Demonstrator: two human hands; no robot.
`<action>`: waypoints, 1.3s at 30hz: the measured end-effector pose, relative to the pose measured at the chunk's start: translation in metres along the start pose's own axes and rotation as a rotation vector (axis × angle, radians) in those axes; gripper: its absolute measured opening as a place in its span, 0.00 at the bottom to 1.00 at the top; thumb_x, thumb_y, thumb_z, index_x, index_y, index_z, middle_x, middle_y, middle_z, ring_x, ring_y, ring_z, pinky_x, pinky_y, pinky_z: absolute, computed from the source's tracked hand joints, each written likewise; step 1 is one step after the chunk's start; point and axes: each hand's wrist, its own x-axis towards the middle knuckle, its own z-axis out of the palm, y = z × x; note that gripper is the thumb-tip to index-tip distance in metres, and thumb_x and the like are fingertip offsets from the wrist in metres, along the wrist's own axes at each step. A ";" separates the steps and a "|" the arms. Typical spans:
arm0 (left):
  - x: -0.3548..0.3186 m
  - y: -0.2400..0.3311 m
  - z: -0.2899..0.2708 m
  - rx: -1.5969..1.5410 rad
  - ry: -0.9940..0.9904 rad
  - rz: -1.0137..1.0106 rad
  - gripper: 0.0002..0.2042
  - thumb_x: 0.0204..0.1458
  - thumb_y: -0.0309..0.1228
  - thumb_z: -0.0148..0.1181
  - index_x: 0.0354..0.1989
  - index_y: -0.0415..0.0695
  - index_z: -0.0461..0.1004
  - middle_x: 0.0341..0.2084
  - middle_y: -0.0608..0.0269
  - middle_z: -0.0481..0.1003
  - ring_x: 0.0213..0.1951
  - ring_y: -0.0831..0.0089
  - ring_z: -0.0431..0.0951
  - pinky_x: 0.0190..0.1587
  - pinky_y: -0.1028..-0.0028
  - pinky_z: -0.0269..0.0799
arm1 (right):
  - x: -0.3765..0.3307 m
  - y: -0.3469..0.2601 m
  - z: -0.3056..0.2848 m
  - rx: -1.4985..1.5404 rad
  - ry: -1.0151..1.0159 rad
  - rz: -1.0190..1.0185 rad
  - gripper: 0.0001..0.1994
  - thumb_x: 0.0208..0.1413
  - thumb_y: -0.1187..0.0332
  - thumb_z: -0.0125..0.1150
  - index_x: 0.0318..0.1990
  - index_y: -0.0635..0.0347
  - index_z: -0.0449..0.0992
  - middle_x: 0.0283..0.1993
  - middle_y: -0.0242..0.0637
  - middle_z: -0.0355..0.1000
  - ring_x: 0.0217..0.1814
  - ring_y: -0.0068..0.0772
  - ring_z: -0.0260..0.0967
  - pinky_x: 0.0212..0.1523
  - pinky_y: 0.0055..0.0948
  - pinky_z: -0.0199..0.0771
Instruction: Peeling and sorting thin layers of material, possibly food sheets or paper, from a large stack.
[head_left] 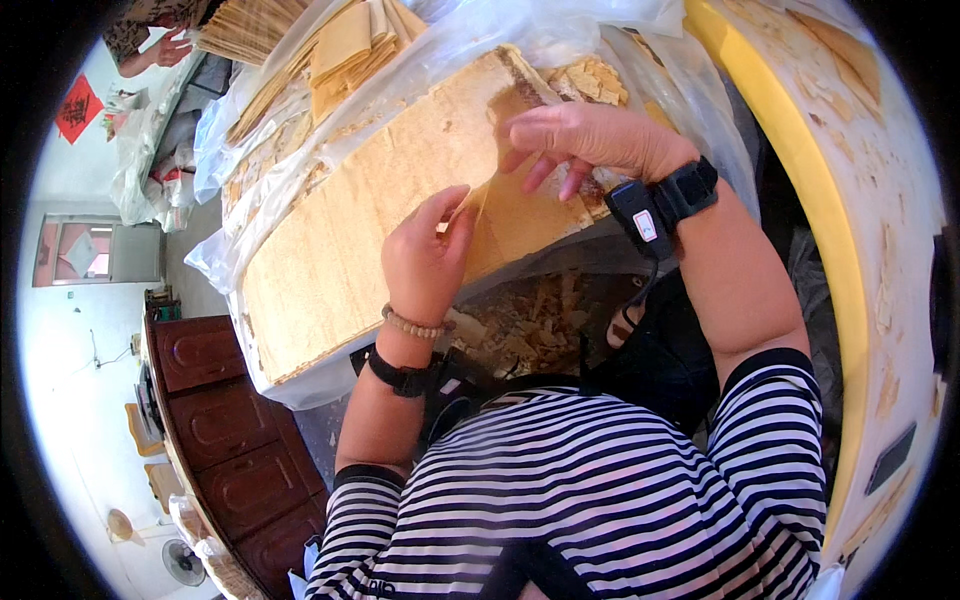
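Pinching a thin tan sheet (478, 200) by its lower edge, the left hand (425, 258) has thumb and fingers closed narrowly on it, a bead bracelet (413, 324) and a black strap at the wrist. From the head view, that sheet rises off a thick stack of pale yellow sheets (370, 220) (its top layer peeling up toward the far end), which lies on clear plastic wrap (262, 160) right in front of the person. The right hand (590, 138) rests over the upper part of the same sheet, fingers curled down and loosely spread, touching it; whether they actually grip it cannot be told. A black wrist device (662, 205) sits on that arm. Torn flakes (525, 325) litter the space below the stack. Farther back lie bundles of folded sheets (345, 45). A dark wooden cabinet (225, 420) stands at the left, and another person's hand (165, 48) shows at the top left corner.
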 end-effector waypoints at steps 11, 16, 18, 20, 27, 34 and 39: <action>0.005 0.005 0.016 0.407 0.062 0.218 0.11 0.54 0.40 0.63 0.27 0.46 0.78 0.21 0.58 0.76 0.21 0.56 0.76 0.23 0.66 0.70 | -0.001 0.018 0.051 -0.125 0.179 0.108 0.23 0.57 0.55 0.51 0.30 0.73 0.77 0.25 0.51 0.76 0.25 0.42 0.77 0.27 0.34 0.77; 0.008 0.002 0.004 0.386 0.153 0.196 0.12 0.55 0.36 0.64 0.25 0.42 0.76 0.18 0.55 0.71 0.16 0.61 0.70 0.21 0.68 0.66 | -0.005 0.022 0.059 0.170 0.285 0.251 0.20 0.59 0.60 0.46 0.39 0.71 0.76 0.29 0.46 0.78 0.26 0.34 0.78 0.24 0.25 0.74; 0.012 -0.002 -0.006 0.284 0.211 0.088 0.14 0.55 0.33 0.64 0.20 0.41 0.72 0.13 0.60 0.69 0.15 0.65 0.66 0.21 0.71 0.62 | -0.006 0.025 0.059 0.214 0.303 0.242 0.20 0.59 0.60 0.45 0.40 0.71 0.76 0.29 0.46 0.79 0.26 0.34 0.78 0.23 0.24 0.74; 0.017 -0.012 -0.013 0.048 0.272 -0.013 0.13 0.56 0.33 0.64 0.22 0.40 0.74 0.14 0.65 0.69 0.16 0.73 0.64 0.21 0.74 0.61 | -0.007 0.028 0.057 0.237 0.259 0.258 0.20 0.60 0.60 0.45 0.43 0.72 0.74 0.31 0.49 0.79 0.27 0.35 0.79 0.24 0.24 0.74; 0.025 -0.024 -0.039 -0.276 0.358 -0.210 0.13 0.58 0.33 0.63 0.26 0.36 0.78 0.19 0.78 0.69 0.24 0.88 0.60 0.25 0.81 0.58 | -0.012 0.016 0.048 0.151 0.173 0.287 0.23 0.60 0.59 0.46 0.50 0.75 0.68 0.32 0.51 0.79 0.29 0.34 0.79 0.24 0.24 0.74; 0.035 -0.037 -0.042 -0.260 0.419 -0.276 0.13 0.59 0.33 0.62 0.25 0.38 0.77 0.19 0.77 0.68 0.24 0.88 0.60 0.25 0.82 0.58 | -0.010 0.012 0.032 -0.576 0.244 0.166 0.17 0.58 0.60 0.52 0.43 0.69 0.74 0.30 0.47 0.78 0.29 0.34 0.77 0.29 0.27 0.75; 0.038 -0.005 -0.042 -0.233 0.270 -0.140 0.14 0.59 0.33 0.61 0.24 0.38 0.76 0.18 0.74 0.74 0.22 0.85 0.65 0.24 0.77 0.61 | -0.015 -0.020 0.053 -1.061 1.003 -0.464 0.10 0.54 0.64 0.61 0.37 0.60 0.79 0.29 0.41 0.76 0.33 0.40 0.75 0.37 0.34 0.75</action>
